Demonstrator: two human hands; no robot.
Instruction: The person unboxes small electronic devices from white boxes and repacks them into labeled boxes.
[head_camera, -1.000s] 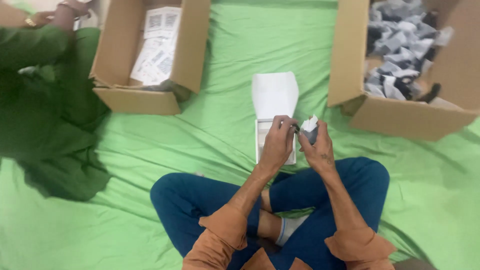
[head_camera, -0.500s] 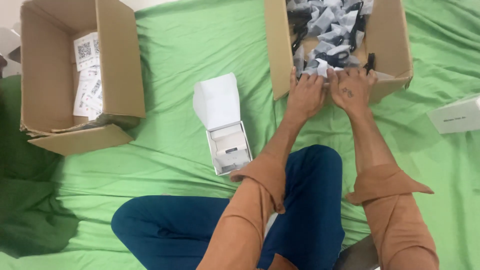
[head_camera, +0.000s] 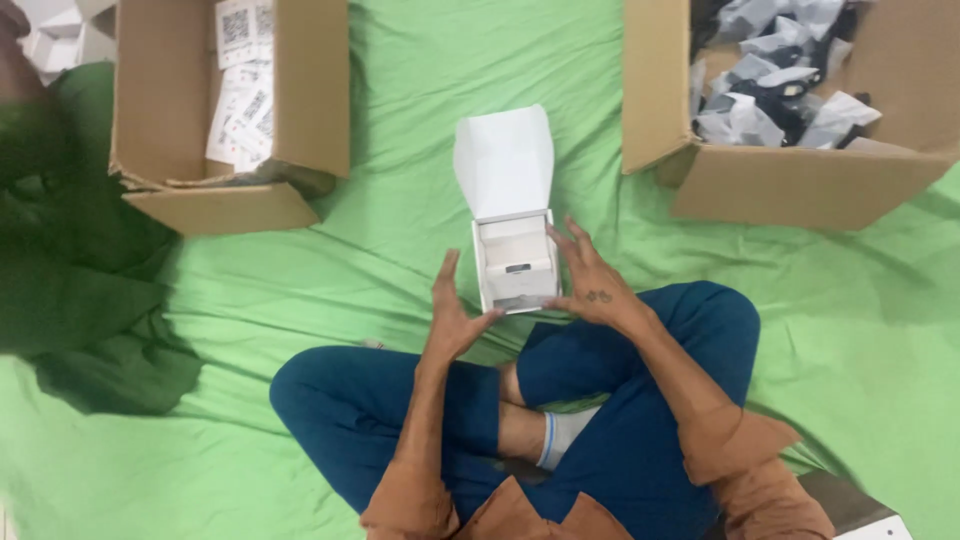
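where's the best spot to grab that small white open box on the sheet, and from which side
Probably by its two long side walls, low on the body, one hand from each side. The small white box lies flat on the green sheet with its lid flap standing open at the far end, so that end gives a flimsy hold. The left hand and right hand flank it already, palms inward.

Left hand (head_camera: 455, 312) sits at seven o'clock from frame centre, palm turned inward, fingers (head_camera: 446, 268) straight and pointing to twelve, thumb stretched toward three. Right hand (head_camera: 590, 285) is at four o'clock, fingers spread and angled toward eleven, back of the hand facing up. Both hands open, holding nothing, palms facing each other. Forearms rise from six o'clock, orange sleeves pushed back.
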